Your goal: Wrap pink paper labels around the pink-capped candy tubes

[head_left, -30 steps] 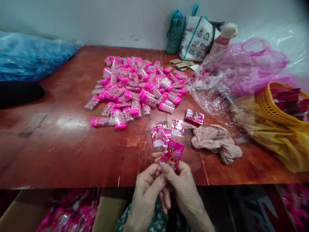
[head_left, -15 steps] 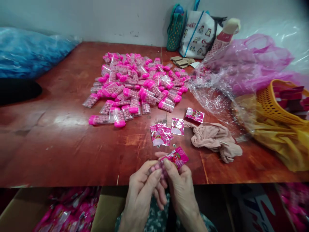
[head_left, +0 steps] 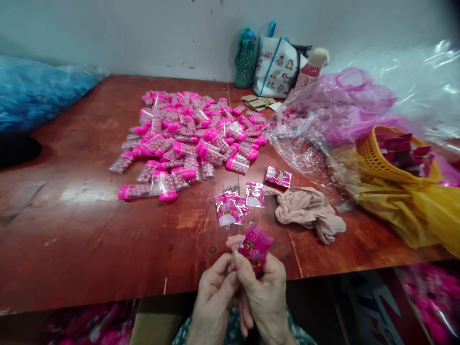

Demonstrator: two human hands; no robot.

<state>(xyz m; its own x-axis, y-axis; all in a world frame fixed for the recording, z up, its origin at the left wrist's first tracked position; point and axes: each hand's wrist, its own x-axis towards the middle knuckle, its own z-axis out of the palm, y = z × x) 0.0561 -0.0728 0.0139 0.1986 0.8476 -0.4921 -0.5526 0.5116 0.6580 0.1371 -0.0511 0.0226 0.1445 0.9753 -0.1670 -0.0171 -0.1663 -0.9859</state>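
Note:
Close together at the table's front edge, both hands work on one small item. My left hand pinches a clear container of pink balls, mostly hidden by the fingers. My right hand grips a pink printed wrapper against it. Flat pink packets and a single packet lie just beyond the hands. A small pink stack rests behind a beige cloth. Farther back is a heap of pink-capped containers.
Blue plastic bag at the left. Printed bag and bottle by the wall. Clear and pink plastic, a yellow basket and yellow cloth at the right. Pink items in boxes below the table edge.
The wrapper has turned more upright and now covers more of the container between the hands. The view has shifted, so the table's contents appear lower and farther left.

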